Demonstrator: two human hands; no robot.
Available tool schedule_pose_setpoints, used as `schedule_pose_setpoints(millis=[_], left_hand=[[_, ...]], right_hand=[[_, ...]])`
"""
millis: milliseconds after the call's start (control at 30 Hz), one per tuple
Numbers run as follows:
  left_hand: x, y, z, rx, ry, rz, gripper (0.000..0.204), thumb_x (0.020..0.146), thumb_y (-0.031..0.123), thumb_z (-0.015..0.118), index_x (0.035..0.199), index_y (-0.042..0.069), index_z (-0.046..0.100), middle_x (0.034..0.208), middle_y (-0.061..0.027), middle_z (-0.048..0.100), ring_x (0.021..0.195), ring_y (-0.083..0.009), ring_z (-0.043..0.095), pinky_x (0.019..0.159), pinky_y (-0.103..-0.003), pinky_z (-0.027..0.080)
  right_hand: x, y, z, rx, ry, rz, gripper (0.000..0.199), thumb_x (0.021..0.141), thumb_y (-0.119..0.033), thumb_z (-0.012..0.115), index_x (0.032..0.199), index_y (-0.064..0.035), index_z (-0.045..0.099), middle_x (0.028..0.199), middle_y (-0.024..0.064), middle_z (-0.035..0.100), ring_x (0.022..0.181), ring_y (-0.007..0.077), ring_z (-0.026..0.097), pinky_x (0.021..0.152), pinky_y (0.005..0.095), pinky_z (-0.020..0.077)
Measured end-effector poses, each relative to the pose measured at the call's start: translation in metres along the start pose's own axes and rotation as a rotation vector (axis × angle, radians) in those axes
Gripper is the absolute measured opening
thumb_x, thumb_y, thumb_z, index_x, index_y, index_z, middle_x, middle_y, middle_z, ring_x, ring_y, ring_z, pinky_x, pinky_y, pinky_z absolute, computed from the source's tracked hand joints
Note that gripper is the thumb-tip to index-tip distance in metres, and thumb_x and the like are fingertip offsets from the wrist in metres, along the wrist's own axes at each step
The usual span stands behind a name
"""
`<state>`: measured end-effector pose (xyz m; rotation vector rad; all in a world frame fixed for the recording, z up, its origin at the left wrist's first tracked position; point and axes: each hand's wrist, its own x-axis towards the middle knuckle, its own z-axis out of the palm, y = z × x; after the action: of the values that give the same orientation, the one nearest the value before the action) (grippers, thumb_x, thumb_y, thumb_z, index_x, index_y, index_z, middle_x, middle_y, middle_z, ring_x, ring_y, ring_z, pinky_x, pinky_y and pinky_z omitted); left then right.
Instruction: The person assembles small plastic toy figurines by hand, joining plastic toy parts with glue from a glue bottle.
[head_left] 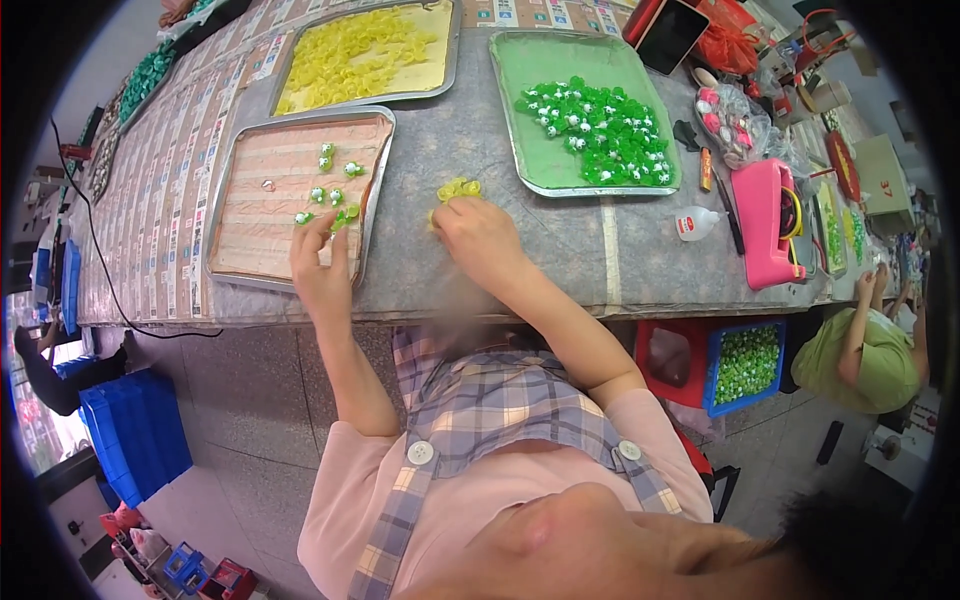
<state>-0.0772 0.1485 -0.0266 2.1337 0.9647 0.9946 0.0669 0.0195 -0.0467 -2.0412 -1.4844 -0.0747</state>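
Observation:
My left hand (322, 268) is over the near right corner of a tray lined with pinkish striped cloth (250, 235). Its fingertips close around a small yellow-green plastic piece (346, 215). Several green pieces with white ball-like parts (326, 160) lie spread on that cloth. On the grey table covering, my right hand (482, 240) has its fingers bent and pinched at a yellow plastic piece (432, 220), partly hidden by the fingers. A little cluster of yellow pieces (458, 187) sits just beyond its knuckles.
A tray of yellow pieces (365, 50) and a green-lined tray (510, 95) heaped with green-and-white pieces stand farther back. To the right are a small white bottle (697, 222), a black pen (728, 215) and a pink tape dispenser (760, 225). A blue bin (717, 375) sits below the table edge.

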Motion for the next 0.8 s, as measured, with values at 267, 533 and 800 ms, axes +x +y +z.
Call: schedule_pose_setpoints(millis=[267, 533, 800], left_hand=[[-0.036, 0.065, 0.057, -0.308, -0.300, 0.322, 0.025, 0.064, -0.001, 0.064, 0.088, 0.006, 0.061, 0.088, -0.0085, 0.058, 0.078, -0.0193, 0.055, 0.068, -0.027, 0.044], [-0.053, 0.076, 0.076, -0.430, -0.374, 0.454, 0.027, 0.058, 0.000, 0.066, 0.084, 0.007, 0.061, 0.082, -0.0050, 0.059, 0.074, -0.0205, 0.055, 0.065, -0.029, 0.044], [-0.062, 0.074, 0.082, -0.639, -0.516, 0.071, 0.021, 0.069, 0.001, 0.061, 0.089, 0.003, 0.060, 0.086, -0.0068, 0.060, 0.077, -0.0149, 0.057, 0.069, -0.025, 0.045]], right_hand=[[-0.032, 0.019, -0.038, 1.011, -0.020, 0.428, 0.007, 0.076, -0.007, 0.057, 0.079, -0.0015, 0.056, 0.074, 0.0035, 0.057, 0.067, 0.0116, 0.055, 0.061, 0.0232, 0.0442], [-0.076, 0.023, -0.055, 1.580, 0.022, 0.644, 0.015, 0.081, -0.012, 0.055, 0.088, 0.0015, 0.058, 0.079, 0.0044, 0.059, 0.070, 0.0087, 0.054, 0.066, 0.0207, 0.0433], [-0.089, 0.024, -0.080, 1.112, 0.258, 0.633, 0.014, 0.082, -0.007, 0.052, 0.088, 0.0021, 0.059, 0.080, 0.0061, 0.060, 0.072, 0.0094, 0.054, 0.065, 0.0213, 0.0434]])
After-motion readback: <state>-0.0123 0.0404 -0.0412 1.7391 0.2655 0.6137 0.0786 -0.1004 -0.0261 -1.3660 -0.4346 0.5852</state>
